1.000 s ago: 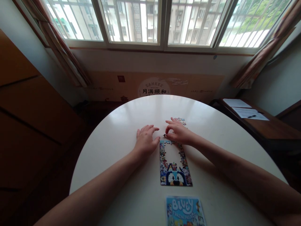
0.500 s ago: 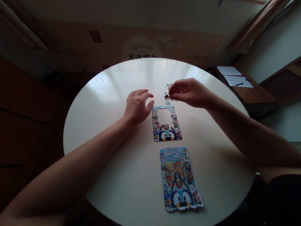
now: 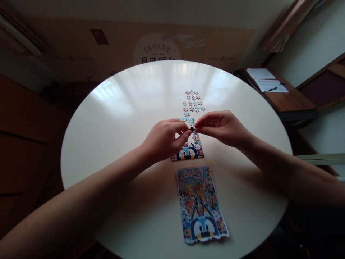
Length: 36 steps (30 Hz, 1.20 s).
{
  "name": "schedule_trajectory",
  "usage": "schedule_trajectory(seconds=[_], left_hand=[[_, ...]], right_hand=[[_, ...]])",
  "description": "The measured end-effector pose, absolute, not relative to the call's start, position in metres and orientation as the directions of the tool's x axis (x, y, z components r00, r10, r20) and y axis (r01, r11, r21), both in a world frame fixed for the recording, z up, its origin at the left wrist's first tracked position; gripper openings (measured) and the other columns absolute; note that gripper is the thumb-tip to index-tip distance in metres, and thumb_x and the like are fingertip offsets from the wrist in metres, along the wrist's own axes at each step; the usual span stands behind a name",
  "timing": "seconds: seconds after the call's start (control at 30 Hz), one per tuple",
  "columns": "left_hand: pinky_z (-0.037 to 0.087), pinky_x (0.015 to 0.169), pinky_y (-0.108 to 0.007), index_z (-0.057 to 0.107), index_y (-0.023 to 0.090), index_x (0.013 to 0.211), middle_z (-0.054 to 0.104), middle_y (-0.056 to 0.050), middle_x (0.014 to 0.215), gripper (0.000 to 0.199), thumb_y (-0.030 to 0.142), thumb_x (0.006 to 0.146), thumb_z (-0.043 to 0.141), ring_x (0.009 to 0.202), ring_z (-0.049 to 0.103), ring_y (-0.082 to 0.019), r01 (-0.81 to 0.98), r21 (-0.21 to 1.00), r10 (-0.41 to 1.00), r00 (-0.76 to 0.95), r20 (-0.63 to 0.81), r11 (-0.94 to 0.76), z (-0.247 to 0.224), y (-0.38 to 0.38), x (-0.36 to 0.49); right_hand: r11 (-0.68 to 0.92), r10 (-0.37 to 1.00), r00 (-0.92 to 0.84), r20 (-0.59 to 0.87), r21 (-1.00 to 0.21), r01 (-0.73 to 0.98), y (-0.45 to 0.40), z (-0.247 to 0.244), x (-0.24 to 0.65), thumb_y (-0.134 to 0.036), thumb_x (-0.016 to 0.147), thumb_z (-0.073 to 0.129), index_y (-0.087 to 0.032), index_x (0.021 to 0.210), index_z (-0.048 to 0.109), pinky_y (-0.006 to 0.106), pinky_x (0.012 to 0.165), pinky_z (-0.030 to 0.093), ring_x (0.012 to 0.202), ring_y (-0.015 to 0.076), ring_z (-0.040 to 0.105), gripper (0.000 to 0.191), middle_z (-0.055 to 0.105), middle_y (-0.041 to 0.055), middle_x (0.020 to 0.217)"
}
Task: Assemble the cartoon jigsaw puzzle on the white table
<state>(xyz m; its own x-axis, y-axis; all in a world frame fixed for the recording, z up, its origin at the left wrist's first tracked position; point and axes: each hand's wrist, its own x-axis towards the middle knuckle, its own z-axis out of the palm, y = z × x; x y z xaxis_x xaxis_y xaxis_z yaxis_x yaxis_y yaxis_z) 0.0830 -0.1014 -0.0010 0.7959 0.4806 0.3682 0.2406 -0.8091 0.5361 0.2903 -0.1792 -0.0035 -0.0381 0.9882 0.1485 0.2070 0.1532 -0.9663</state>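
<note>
A small dark jigsaw piece (image 3: 192,128) is pinched between the fingertips of both hands. My left hand (image 3: 168,138) grips it from the left, thumb and index finger together. From the right, my right hand (image 3: 222,127) holds the same piece with thumb and fingers closed. Both hands are over the partly built puzzle (image 3: 188,153), whose left side and open middle are largely hidden by my left hand. A blue dog face shows along its lower edge. Loose jigsaw pieces (image 3: 192,103) lie in rows just beyond the puzzle.
Nearer to me lies a printed picture sheet (image 3: 202,205) with "BLUEY" lettering and a torn lower edge. Everything rests on a round white table (image 3: 113,122). At the right stands a wooden side table (image 3: 295,102) with papers (image 3: 270,85) and a pen (image 3: 272,89).
My right hand has come down from the loose pieces, carrying the dark piece. My left hand has moved right and closed on it. The view has shifted slightly.
</note>
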Motion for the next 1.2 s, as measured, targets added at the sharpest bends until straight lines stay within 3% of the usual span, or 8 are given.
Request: schedule_trajectory(seconds=[0.13,0.47,0.77,0.93,1.1,1.2], left_hand=[[0.047,0.064,-0.027,0.07,0.018,0.085,0.07,-0.002,0.079,0.013,0.021,0.091,0.059,0.069,0.062,-0.014,0.233,0.571,0.476,0.818,0.322,-0.787,0.002,-0.103,0.082],[0.054,0.068,-0.029,0.069,0.019,0.1,0.073,-0.006,0.1,0.012,0.026,0.095,0.06,0.079,0.068,-0.016,0.213,0.487,0.422,0.826,0.374,-0.847,0.002,-0.097,0.074],[0.058,0.077,-0.032,0.071,0.021,0.101,0.075,-0.005,0.102,0.012,0.023,0.095,0.06,0.09,0.07,-0.019,0.174,0.504,0.4,0.833,0.383,-0.846,-0.002,-0.094,0.073],[0.058,0.079,-0.035,0.071,0.022,0.1,0.076,-0.004,0.103,0.012,0.025,0.095,0.06,0.092,0.071,-0.02,0.195,0.477,0.405,0.826,0.392,-0.857,-0.001,-0.093,0.072],[0.058,0.079,-0.036,0.071,0.021,0.099,0.076,-0.005,0.102,0.013,0.026,0.095,0.06,0.092,0.071,-0.021,0.22,0.452,0.419,0.812,0.407,-0.865,0.0,-0.093,0.072],[0.058,0.079,-0.035,0.071,0.021,0.099,0.076,-0.006,0.102,0.013,0.026,0.095,0.059,0.092,0.071,-0.02,0.222,0.446,0.42,0.806,0.417,-0.867,0.0,-0.094,0.072]], right_hand=[[0.09,0.993,-0.091,0.079,-0.988,0.122,-0.178,-0.011,0.292,-0.032,0.079,0.082,-0.021,0.09,0.078,0.038,0.082,0.062,0.085,0.0188,0.074,0.016,0.078,0.0034,0.088],[-0.076,0.985,-0.153,-0.076,-0.997,0.006,-0.174,-0.016,0.297,-0.032,0.077,0.083,-0.021,0.092,0.08,0.038,0.085,0.061,0.087,0.0193,0.075,0.019,0.08,0.0054,0.09],[-0.089,0.985,-0.147,-0.089,-0.996,0.004,-0.173,-0.017,0.295,-0.028,0.08,0.08,-0.021,0.093,0.079,0.035,0.082,0.06,0.085,0.0174,0.073,0.015,0.078,0.0046,0.09],[-0.026,0.991,-0.131,-0.038,-0.995,0.095,-0.173,-0.016,0.297,-0.032,0.087,0.074,-0.021,0.1,0.076,0.03,0.072,0.058,0.078,0.0148,0.068,0.018,0.076,0.0041,0.09],[0.168,0.983,-0.122,0.137,-0.938,0.302,-0.177,-0.009,0.299,-0.035,0.091,0.07,-0.023,0.101,0.073,0.036,0.08,0.057,0.099,0.0209,0.068,0.017,0.073,0.0071,0.106],[0.273,0.961,-0.142,0.236,-0.882,0.384,-0.18,-0.005,0.299,-0.034,0.089,0.072,-0.023,0.099,0.071,0.036,0.078,0.057,0.1,0.0222,0.068,0.015,0.073,0.0073,0.107]])
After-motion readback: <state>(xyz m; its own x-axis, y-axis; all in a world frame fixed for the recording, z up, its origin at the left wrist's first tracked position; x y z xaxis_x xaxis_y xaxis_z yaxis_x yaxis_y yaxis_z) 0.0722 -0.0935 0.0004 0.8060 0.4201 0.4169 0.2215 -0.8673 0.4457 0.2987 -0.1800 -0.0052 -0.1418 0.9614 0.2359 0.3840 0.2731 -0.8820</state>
